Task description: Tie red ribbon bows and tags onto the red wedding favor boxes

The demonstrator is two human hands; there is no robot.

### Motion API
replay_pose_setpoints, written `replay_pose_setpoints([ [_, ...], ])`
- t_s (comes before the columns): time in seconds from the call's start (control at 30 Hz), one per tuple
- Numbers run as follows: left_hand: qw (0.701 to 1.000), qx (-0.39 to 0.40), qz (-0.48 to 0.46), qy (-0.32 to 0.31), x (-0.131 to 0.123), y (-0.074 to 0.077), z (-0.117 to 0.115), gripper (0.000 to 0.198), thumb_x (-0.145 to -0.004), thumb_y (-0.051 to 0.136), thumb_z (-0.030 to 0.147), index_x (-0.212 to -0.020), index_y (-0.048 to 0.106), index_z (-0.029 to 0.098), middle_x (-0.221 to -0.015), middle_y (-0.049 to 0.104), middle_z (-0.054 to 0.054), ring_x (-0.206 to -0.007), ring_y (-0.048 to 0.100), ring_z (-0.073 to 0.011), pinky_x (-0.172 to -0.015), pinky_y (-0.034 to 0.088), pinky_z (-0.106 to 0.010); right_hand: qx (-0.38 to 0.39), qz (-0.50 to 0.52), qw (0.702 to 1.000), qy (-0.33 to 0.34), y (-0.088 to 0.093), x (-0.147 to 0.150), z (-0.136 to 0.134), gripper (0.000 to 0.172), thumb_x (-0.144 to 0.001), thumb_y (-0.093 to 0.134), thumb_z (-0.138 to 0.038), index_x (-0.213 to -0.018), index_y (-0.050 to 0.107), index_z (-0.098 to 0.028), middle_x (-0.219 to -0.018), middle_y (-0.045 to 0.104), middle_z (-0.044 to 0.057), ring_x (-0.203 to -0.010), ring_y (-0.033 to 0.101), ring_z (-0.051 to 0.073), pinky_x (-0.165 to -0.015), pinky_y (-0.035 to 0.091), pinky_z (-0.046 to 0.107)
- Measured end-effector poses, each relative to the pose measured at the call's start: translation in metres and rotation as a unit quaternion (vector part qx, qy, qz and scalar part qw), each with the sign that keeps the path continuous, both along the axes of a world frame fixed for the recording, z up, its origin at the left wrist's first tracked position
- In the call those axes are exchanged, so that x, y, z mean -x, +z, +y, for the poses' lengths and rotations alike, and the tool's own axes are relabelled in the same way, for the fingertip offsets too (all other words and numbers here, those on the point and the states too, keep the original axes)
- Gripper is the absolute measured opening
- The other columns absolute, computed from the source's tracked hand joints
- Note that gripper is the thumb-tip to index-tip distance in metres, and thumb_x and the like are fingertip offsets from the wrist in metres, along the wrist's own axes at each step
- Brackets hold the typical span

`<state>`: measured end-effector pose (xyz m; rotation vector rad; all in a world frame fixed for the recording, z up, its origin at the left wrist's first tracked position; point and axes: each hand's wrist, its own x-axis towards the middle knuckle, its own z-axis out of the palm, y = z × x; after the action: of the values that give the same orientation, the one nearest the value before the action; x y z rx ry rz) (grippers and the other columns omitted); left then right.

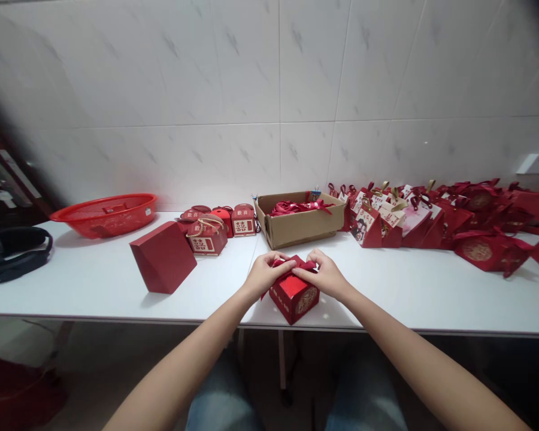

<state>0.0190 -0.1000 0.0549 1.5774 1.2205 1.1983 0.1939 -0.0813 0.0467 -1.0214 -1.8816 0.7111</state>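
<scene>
A small red gift box (291,297) with gold lettering and a round gold emblem stands near the table's front edge. Dark red ribbon (302,263) lies across its top, and both hands are closed on it. My left hand (269,272) pinches the ribbon on the box's left side, thumb pointing inward. From the right, my right hand (324,274) grips the other part of the ribbon, its thumb close to the left one. The fingers partly hide the knot or bow. Behind the box, an open cardboard box (305,230) holds more dark red ribbon.
A plain red box (164,257) stands left on the white table (94,287), with several lettered gift boxes (206,236) behind it. Further left are a red plastic basket (108,224) and a black strapped item (15,254). Many red gift boxes (413,221) crowd the right side.
</scene>
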Motion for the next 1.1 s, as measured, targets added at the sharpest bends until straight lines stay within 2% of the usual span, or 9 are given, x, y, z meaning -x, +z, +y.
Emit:
replay_pose_setpoints([
  [0.17, 0.991, 0.058, -0.114, -0.034, 0.002, -0.002, 0.001, 0.032, -0.058, 0.078, 0.037, -0.076, 0.066, 0.012, -0.083, 0.067, -0.006, -0.073, 0.061, -0.0162, -0.067, 0.047, -0.027, 0.004, 0.008, 0.999, 0.053, -0.001, -0.003, -0.001, 0.036, -0.069, 0.067, -0.045, -0.061, 0.043, -0.02, -0.072, 0.04, -0.003, -0.066, 0.043, 0.013, -0.061, 0.034, 0.027],
  [0.27, 0.985, 0.077, -0.146, -0.047, 0.003, -0.004, 0.001, 0.029, -0.058, 0.079, 0.034, -0.064, 0.062, 0.012, -0.07, 0.064, -0.002, -0.063, 0.058, -0.0118, -0.06, 0.044, -0.024, 0.043, 0.031, 0.996, 0.076, 0.0, -0.004, -0.002, 0.039, -0.073, 0.061, -0.05, -0.059, 0.04, -0.02, -0.069, 0.038, -0.003, -0.064, 0.041, 0.012, -0.06, 0.033, 0.026],
  [0.37, 0.986, 0.07, -0.143, -0.042, 0.003, -0.006, -0.001, 0.029, -0.059, 0.079, 0.034, -0.059, 0.059, 0.012, -0.06, 0.058, 0.001, -0.055, 0.052, -0.0082, -0.054, 0.039, -0.021, 0.093, 0.086, 0.989, 0.076, 0.001, -0.002, -0.002, 0.043, -0.078, 0.051, -0.056, -0.058, 0.04, -0.02, -0.066, 0.038, -0.003, -0.06, 0.038, 0.012, -0.058, 0.032, 0.027],
  [0.47, 0.988, 0.065, -0.136, -0.045, 0.001, -0.007, -0.002, 0.029, -0.059, 0.079, 0.033, -0.06, 0.06, 0.012, -0.063, 0.058, 0.001, -0.056, 0.05, -0.0079, -0.053, 0.037, -0.021, 0.129, 0.13, 0.981, 0.07, 0.0, 0.0, -0.001, 0.043, -0.077, 0.053, -0.058, -0.059, 0.042, -0.02, -0.065, 0.039, -0.003, -0.059, 0.038, 0.012, -0.057, 0.032, 0.026],
  [0.73, 0.995, 0.023, -0.072, -0.068, -0.005, -0.003, -0.003, 0.033, -0.061, 0.077, 0.036, -0.054, 0.055, 0.012, -0.061, 0.056, 0.001, -0.052, 0.044, -0.0061, -0.05, 0.035, -0.021, 0.141, 0.199, 0.968, 0.051, -0.005, 0.0, 0.01, 0.047, -0.07, 0.06, -0.058, -0.053, 0.039, -0.019, -0.06, 0.038, -0.003, -0.056, 0.036, 0.011, -0.055, 0.032, 0.026],
  [0.93, 0.996, 0.018, -0.051, -0.07, -0.003, -0.008, 0.001, 0.036, -0.06, 0.076, 0.038, -0.052, 0.051, 0.013, -0.063, 0.058, -0.001, -0.054, 0.046, -0.0076, -0.051, 0.037, -0.021, 0.168, 0.203, 0.964, 0.03, -0.005, -0.002, 0.011, 0.05, -0.064, 0.064, -0.059, -0.05, 0.036, -0.02, -0.057, 0.036, -0.004, -0.052, 0.033, 0.01, -0.05, 0.029, 0.025],
  [1.03, 0.997, 0.009, -0.044, -0.062, -0.001, -0.013, 0.003, 0.037, -0.062, 0.075, 0.04, -0.055, 0.051, 0.013, -0.066, 0.06, -0.002, -0.057, 0.05, -0.0094, -0.054, 0.041, -0.022, 0.165, 0.193, 0.967, 0.026, -0.007, -0.003, 0.008, 0.05, -0.068, 0.06, -0.06, -0.051, 0.036, -0.02, -0.057, 0.037, -0.003, -0.053, 0.034, 0.01, -0.051, 0.031, 0.025],
  [1.1, 0.997, -0.008, -0.047, -0.063, 0.0, -0.013, 0.003, 0.034, -0.066, 0.073, 0.04, -0.061, 0.051, 0.014, -0.073, 0.063, -0.003, -0.064, 0.055, -0.012, -0.06, 0.044, -0.024, 0.147, 0.185, 0.971, 0.031, -0.011, -0.007, 0.004, 0.044, -0.073, 0.056, -0.057, -0.056, 0.041, -0.02, -0.06, 0.042, -0.002, -0.056, 0.039, 0.012, -0.055, 0.035, 0.026],
])
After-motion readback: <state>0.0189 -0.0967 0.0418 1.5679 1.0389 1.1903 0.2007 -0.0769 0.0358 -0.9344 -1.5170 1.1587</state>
